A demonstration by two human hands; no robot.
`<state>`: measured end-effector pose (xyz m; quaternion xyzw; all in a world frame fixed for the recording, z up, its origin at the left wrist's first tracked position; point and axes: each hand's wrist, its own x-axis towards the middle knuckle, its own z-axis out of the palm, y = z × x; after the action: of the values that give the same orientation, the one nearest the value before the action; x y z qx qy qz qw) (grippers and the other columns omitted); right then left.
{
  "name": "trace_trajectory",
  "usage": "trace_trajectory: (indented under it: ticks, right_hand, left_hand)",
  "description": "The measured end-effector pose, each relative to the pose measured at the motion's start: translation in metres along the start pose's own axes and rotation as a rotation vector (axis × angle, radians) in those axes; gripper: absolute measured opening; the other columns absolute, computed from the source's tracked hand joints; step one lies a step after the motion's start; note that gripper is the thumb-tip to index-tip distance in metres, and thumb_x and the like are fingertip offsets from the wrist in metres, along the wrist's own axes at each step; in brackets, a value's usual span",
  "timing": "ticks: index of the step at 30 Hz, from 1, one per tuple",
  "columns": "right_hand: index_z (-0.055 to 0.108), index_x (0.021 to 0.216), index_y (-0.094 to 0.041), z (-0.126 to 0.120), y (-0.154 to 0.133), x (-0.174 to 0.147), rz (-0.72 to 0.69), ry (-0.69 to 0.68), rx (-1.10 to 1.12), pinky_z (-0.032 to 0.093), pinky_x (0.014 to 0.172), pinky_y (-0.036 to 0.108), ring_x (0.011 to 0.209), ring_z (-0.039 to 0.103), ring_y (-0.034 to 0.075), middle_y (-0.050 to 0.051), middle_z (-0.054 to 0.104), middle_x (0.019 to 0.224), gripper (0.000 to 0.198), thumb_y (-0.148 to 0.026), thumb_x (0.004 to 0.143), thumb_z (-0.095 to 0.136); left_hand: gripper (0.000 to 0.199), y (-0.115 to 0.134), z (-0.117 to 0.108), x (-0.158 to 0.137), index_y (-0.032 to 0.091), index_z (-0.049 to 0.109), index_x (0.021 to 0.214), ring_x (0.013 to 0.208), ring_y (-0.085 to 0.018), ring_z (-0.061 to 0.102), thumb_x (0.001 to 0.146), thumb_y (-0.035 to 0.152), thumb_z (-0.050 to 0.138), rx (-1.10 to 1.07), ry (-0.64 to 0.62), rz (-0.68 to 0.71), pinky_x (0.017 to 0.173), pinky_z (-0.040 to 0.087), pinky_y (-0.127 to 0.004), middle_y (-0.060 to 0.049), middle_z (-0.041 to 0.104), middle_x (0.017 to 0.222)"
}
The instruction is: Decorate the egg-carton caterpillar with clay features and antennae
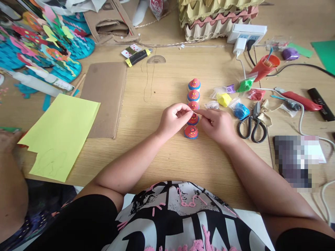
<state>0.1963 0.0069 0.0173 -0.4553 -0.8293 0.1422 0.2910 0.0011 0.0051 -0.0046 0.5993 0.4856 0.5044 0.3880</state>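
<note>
Several small domed clay figures (191, 132), red on top with blue rims and yellow smiles, stand in a column on the table. The nearest two carry a dark loop shape on top. Over the middle of this column my two hands meet at the fingertips. My left hand (172, 120) is closed in a pinch of thumb and index finger. From the other side, my right hand (220, 127) points its index finger against the left fingertips, its other fingers curled in. Whatever lies between the fingertips is too small to name. The hands partly cover the middle figures.
Right of the figures lie bagged yellow clay (224, 99), blue clay (241, 111), green clay (246, 84) and black-handled scissors (252, 129). Behind stand a red cup (265, 66), a power strip (247, 33) and egg trays (220, 21). Yellow paper (62, 132) and another person's arm (12, 195) are left.
</note>
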Motion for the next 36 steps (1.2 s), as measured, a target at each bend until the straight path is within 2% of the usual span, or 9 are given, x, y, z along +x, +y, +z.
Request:
trace_trajectory:
  ticks: [4,6,12,19,29,36]
  right_hand:
    - [0.084,0.116,-0.018,0.0,0.001,0.001,0.019,0.014,0.07,0.044,0.066,0.03,0.067,0.063,0.017,0.007,0.078,0.082,0.038,-0.019,0.092,0.054]
    - [0.084,0.114,-0.018,0.0,0.002,0.003,0.037,0.005,0.115,0.043,0.064,0.03,0.064,0.06,0.016,0.005,0.075,0.077,0.035,-0.021,0.092,0.057]
    - [0.083,0.111,-0.017,-0.002,0.006,0.005,0.025,-0.028,0.139,0.038,0.06,0.028,0.057,0.051,0.012,0.0,0.065,0.066,0.028,-0.026,0.093,0.064]
    - [0.084,0.11,-0.016,-0.002,0.008,0.005,-0.009,-0.013,0.135,0.036,0.059,0.028,0.056,0.048,0.012,-0.001,0.061,0.064,0.026,-0.029,0.096,0.067]
    - [0.082,0.104,-0.02,-0.005,0.016,0.006,-0.063,0.015,0.028,0.042,0.066,0.031,0.065,0.059,0.018,0.005,0.073,0.076,0.025,-0.04,0.099,0.068]
    - [0.08,0.096,-0.021,-0.005,0.017,0.005,-0.105,0.017,-0.063,0.043,0.069,0.033,0.07,0.063,0.02,0.007,0.074,0.078,0.03,-0.045,0.102,0.063]
  left_hand:
    - [0.016,0.003,-0.003,0.0,0.018,0.07,0.079,0.072,-0.012,0.061,0.092,0.027,0.068,0.1,-0.016,0.153,0.068,0.048,-0.025,-0.002,0.072,0.079]
    - [0.022,0.005,-0.005,0.0,0.018,0.07,0.079,0.072,-0.013,0.059,0.096,0.03,0.065,0.166,-0.03,0.185,0.068,0.047,-0.027,-0.002,0.069,0.076]
    - [0.036,0.008,-0.008,0.0,0.019,0.07,0.076,0.072,-0.014,0.059,0.103,0.04,0.061,0.228,-0.042,0.194,0.069,0.045,-0.029,-0.002,0.066,0.072]
    - [0.037,0.007,-0.007,-0.001,0.019,0.071,0.078,0.072,-0.015,0.059,0.104,0.043,0.059,0.25,-0.054,0.208,0.069,0.047,-0.029,-0.001,0.066,0.071]
    - [0.037,0.009,-0.006,-0.001,0.02,0.073,0.077,0.072,-0.015,0.06,0.103,0.043,0.06,0.207,-0.044,0.193,0.068,0.046,-0.029,-0.002,0.069,0.073]
    - [0.039,0.009,-0.006,-0.001,0.021,0.073,0.078,0.072,-0.016,0.06,0.103,0.048,0.059,0.225,-0.052,0.171,0.069,0.046,-0.03,-0.003,0.07,0.074]
